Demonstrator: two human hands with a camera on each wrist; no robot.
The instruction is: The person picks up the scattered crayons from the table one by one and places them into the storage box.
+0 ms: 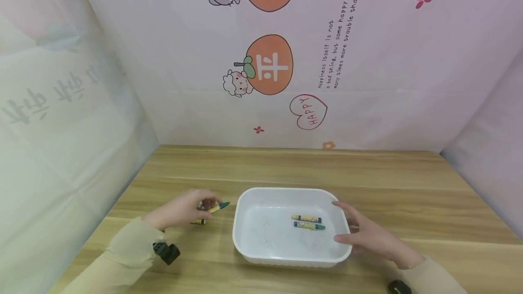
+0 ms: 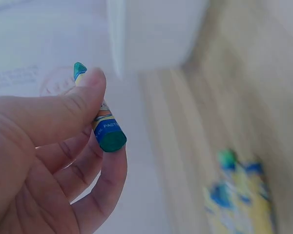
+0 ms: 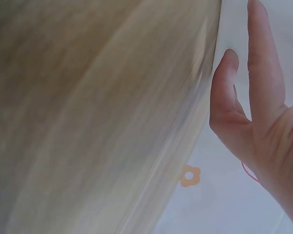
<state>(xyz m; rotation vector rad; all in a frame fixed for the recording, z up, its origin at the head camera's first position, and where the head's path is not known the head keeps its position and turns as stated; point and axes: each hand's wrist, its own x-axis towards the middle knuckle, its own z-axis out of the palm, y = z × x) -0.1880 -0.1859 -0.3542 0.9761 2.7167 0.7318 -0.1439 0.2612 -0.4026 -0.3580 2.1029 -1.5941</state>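
Observation:
My left hand [image 1: 189, 208], left of the white plastic tub [image 1: 261, 261], pinches a green oil pastel [image 2: 107, 129] between thumb and fingers. Its wrapper is yellow and blue, and its green tip [image 1: 224, 204] points toward the tub in the head view. More pastels [image 2: 241, 200] lie on the table below this hand, blurred in the left wrist view and mostly covered by the hand in the head view. At the tub's right end, my right hand [image 1: 367, 235] rests with thumb and index finger spread over the rim. Inside the tub lie a dark-ended pastel [image 1: 306, 218] and a green-tipped one [image 1: 309, 226], side by side.
A wood-grain table [image 1: 388, 185] carries everything. Behind it rises a white printed backdrop [image 1: 184, 80], with sheets on the left [image 1: 73, 117] and right [image 1: 490, 135] as well. A small dark device [image 1: 166, 252] is strapped to the left wrist.

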